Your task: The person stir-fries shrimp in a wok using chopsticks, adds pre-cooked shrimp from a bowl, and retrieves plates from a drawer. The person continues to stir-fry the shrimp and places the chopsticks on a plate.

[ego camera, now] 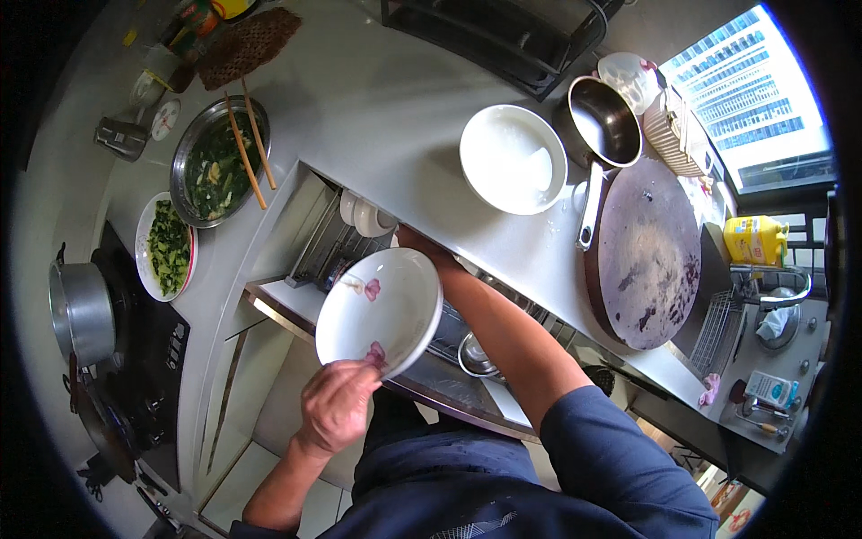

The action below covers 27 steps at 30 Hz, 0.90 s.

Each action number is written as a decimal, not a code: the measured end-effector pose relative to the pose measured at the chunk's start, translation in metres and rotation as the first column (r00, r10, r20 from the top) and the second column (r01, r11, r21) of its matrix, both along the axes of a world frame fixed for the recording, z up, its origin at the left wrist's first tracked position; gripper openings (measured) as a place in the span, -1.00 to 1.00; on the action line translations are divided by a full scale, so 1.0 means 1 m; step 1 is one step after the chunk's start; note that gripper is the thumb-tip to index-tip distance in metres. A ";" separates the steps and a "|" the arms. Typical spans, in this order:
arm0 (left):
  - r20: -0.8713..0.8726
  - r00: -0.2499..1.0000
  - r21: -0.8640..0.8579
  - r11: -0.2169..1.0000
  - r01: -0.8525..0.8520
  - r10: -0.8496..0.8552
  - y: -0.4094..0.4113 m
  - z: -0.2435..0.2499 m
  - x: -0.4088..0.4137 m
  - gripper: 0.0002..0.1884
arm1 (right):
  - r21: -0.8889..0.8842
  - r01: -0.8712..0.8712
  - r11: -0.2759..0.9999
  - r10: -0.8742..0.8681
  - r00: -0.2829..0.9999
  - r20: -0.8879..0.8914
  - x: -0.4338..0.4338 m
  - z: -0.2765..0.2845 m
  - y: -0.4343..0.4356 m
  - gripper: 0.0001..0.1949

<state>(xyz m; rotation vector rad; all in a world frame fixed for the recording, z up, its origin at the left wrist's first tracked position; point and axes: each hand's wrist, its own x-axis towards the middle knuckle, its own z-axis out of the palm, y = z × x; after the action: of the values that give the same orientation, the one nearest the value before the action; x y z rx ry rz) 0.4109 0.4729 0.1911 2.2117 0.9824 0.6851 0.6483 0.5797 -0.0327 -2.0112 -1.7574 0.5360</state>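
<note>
My left hand point(340, 404) grips the rim of a white bowl point(404, 303) with pink flower prints, tilted above a pulled-out drawer. My right hand point(421, 241) reaches under the counter's edge into the drawer, beside stacked white bowls point(367, 217); its fingers are mostly hidden behind the bowl and counter edge, so what they touch does not show. A metal bowl point(477, 356) lies in the drawer's wire rack, below my right forearm. On the counter above stands a large white bowl point(513, 160) that looks wet inside.
A steel saucepan point(604, 121) and a thick round chopping board point(650, 252) stand at the right, near the sink. To the left are a metal bowl of greens soup point(219, 162) with chopsticks point(246, 151) across it, a plate of greens point(168, 249) and a pot point(84, 313) by the hob.
</note>
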 end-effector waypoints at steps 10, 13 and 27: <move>-0.014 0.872 0.166 0.859 0.485 -0.490 0.004 0.076 0.049 -0.81 | 0.024 -0.003 1.000 0.005 0.997 -0.083 0.001 -0.018 0.004 -0.73; -0.039 0.748 0.308 0.705 0.639 -0.662 0.008 0.088 0.080 -0.40 | 0.025 0.010 1.000 -0.007 0.993 -0.121 0.002 -0.020 0.004 -0.73; 0.150 0.602 0.578 0.564 0.590 -0.784 -0.012 -0.010 0.343 -0.91 | 0.072 0.132 0.989 -0.114 0.970 -0.214 0.005 -0.035 -0.015 -0.72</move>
<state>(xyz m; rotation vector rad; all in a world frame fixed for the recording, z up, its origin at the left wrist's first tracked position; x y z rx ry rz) 0.7537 0.4605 0.1807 2.4417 -0.3780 0.9800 0.6533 0.5649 -0.0674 -1.9133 -1.4954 0.5988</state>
